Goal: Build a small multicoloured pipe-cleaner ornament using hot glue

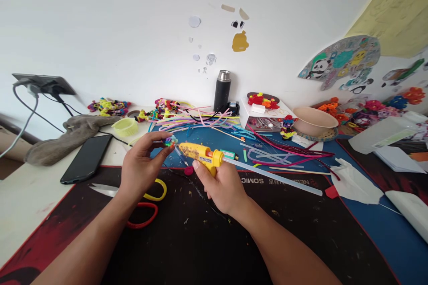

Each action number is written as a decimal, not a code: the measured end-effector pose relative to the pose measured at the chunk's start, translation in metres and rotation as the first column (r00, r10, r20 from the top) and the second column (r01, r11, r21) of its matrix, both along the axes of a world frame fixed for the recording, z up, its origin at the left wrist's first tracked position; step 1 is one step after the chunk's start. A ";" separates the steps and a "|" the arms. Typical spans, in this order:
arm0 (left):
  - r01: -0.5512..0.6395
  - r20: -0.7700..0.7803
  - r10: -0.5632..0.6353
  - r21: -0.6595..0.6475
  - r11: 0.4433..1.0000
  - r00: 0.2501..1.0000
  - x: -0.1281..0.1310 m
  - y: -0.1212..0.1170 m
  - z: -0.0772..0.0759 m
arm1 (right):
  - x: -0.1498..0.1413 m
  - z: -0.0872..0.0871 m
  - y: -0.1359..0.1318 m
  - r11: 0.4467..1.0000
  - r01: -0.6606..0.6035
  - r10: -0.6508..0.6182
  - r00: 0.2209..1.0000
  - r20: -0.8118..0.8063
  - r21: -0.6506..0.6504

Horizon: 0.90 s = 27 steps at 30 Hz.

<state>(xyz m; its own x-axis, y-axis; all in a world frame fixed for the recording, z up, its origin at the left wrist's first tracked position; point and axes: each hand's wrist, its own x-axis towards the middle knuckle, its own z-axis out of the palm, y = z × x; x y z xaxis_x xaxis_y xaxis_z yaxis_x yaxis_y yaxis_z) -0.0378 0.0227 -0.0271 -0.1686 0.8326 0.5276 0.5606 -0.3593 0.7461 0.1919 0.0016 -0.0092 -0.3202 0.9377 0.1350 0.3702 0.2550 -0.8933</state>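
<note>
At the far left we see a power socket [43, 83] on the wall with cables plugged in, and below it a grey cloth bundle [72, 138] on the pale desk [23, 205]. A black phone [87, 159] lies just beside the bundle, its lower end over the corner of the dark mat [200, 249]. Next come the scissors [104, 190], flat on the mat with their handles spread, one yellow and one red, partly hidden under our left forearm. Behind them stands a pale yellow tub [125, 128].

Our left hand [142, 158] is raised above the mat, pinching a small multicoloured piece [170, 141] between thumb and fingertips. Just right of that piece is the nozzle of a yellow glue gun [195, 151], pointing left at it; we cannot tell whether the two touch. Our right hand [224, 185] grasps the gun by its handle, and a long clear glue stick [281, 180] runs from its back end out to the right. A small dark pink disc [189, 170] lies below the nozzle.

Behind our hands, fuzzy stems [200, 121] lie in a loose heap, with a black flask [223, 91] upright at the wall. Further right are a white box [245, 113], a beige bowl [316, 118] and a crumpled tissue [357, 182].
</note>
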 end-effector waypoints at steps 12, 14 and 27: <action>0.025 0.034 -0.026 0.019 1.000 0.999 0.002 -0.002 0.002 | 0.001 -0.001 0.001 0.999 0.029 -0.032 0.997 -0.069 -0.037; 0.022 0.032 -0.023 0.023 0.999 0.999 0.002 -0.002 0.002 | 0.001 -0.001 0.001 0.999 0.030 -0.033 0.997 -0.067 -0.033; 0.012 0.004 -0.012 0.021 1.000 1.000 0.004 -0.004 0.005 | 0.001 -0.001 0.001 0.998 0.041 -0.044 0.997 -0.061 -0.054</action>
